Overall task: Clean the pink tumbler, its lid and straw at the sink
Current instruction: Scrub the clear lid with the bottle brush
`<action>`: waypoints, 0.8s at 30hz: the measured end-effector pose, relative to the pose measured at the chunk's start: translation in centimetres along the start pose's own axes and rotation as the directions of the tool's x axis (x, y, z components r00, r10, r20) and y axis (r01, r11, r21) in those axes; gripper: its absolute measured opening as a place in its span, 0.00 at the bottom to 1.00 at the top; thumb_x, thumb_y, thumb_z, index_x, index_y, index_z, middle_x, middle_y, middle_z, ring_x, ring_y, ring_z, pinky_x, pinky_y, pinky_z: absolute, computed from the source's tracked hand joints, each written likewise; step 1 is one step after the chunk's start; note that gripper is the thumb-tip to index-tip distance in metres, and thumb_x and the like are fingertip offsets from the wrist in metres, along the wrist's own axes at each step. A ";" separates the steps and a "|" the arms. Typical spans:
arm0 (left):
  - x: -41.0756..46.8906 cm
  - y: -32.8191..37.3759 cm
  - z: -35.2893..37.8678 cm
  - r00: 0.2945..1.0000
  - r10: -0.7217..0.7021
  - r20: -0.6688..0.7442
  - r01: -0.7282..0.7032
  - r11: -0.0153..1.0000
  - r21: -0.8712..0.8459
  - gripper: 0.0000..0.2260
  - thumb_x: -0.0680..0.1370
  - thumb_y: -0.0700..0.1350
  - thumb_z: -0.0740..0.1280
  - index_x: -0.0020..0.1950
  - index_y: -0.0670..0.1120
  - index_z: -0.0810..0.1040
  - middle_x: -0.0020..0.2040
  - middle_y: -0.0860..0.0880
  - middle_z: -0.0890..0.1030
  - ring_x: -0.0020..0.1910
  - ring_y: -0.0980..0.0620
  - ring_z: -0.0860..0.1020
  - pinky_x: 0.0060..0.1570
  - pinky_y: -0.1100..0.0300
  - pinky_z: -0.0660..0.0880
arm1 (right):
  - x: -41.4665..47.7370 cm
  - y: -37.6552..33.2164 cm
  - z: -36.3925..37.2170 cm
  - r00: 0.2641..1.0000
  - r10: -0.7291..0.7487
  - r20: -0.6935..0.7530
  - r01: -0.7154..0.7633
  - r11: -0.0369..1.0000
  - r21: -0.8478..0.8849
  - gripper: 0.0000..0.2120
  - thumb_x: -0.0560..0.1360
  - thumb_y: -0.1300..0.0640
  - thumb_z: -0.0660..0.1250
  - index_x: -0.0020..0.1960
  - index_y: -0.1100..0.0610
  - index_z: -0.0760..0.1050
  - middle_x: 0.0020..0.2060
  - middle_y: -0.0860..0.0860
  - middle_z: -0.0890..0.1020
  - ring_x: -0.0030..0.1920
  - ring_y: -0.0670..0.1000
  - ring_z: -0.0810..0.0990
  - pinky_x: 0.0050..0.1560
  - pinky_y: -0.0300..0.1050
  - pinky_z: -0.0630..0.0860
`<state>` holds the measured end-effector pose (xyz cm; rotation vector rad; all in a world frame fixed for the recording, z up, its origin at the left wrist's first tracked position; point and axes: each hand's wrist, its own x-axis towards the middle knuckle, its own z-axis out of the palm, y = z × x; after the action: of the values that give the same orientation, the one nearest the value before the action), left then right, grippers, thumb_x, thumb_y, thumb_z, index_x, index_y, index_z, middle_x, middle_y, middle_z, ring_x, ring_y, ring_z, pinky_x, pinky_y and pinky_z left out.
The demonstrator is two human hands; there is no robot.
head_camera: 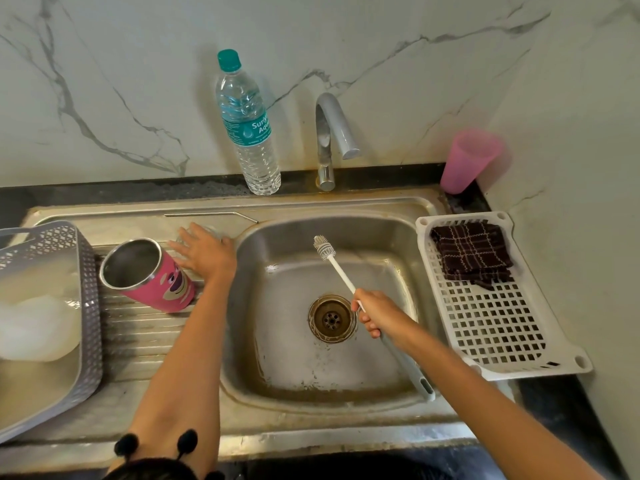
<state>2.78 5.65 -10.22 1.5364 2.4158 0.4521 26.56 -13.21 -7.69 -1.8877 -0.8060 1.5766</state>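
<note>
gripping a brush [341,271], right hand [379,315] hangs over the sink [277,348].

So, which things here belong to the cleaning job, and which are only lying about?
For the job: pink tumbler, metal straw, clear lid under left hand, brush in right hand.
Lying about: water bottle, pink cup, dark cloth, white tray, grey basket.

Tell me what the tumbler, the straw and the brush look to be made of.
Tumbler: likely stainless steel, by its shiny grey inside and rim; glossy pink printed coat outside.
Straw: seemingly metal, thin, silvery, with a bent end.
Brush: probably plastic stem, matte white; bristles silicone or nylon, unclear which.
</note>
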 end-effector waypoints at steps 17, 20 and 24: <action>-10.6 4.1 -0.4 0.622 0.318 0.716 0.690 0.210 -0.693 0.24 0.76 0.65 0.59 0.58 0.47 0.76 0.50 0.43 0.82 0.48 0.45 0.81 0.42 0.57 0.73 | -5.3 -1.0 -1.2 0.839 -0.539 0.080 0.387 0.487 -0.783 0.12 0.83 0.48 0.50 0.46 0.52 0.64 0.27 0.46 0.70 0.26 0.47 0.69 0.27 0.40 0.60; -12.0 4.3 0.3 0.583 0.368 0.724 0.724 0.169 -0.669 0.26 0.75 0.66 0.61 0.58 0.46 0.77 0.53 0.42 0.81 0.50 0.45 0.80 0.40 0.57 0.73 | -5.4 -1.1 -1.5 0.831 -0.557 -0.013 0.263 0.412 -0.872 0.14 0.84 0.48 0.47 0.53 0.54 0.67 0.33 0.49 0.76 0.33 0.53 0.76 0.32 0.45 0.67; -12.0 4.8 0.1 0.624 0.330 0.708 0.684 0.207 -0.700 0.24 0.72 0.65 0.64 0.58 0.49 0.77 0.55 0.42 0.80 0.52 0.46 0.78 0.41 0.56 0.75 | -6.3 -0.1 -1.4 0.852 -0.521 -0.051 0.178 0.380 -0.908 0.17 0.84 0.47 0.45 0.56 0.54 0.69 0.36 0.51 0.79 0.37 0.54 0.80 0.35 0.46 0.71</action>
<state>11.83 -3.32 -8.02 0.4882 1.0217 0.8210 27.09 -17.84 -3.18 -2.2856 -1.9941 0.4516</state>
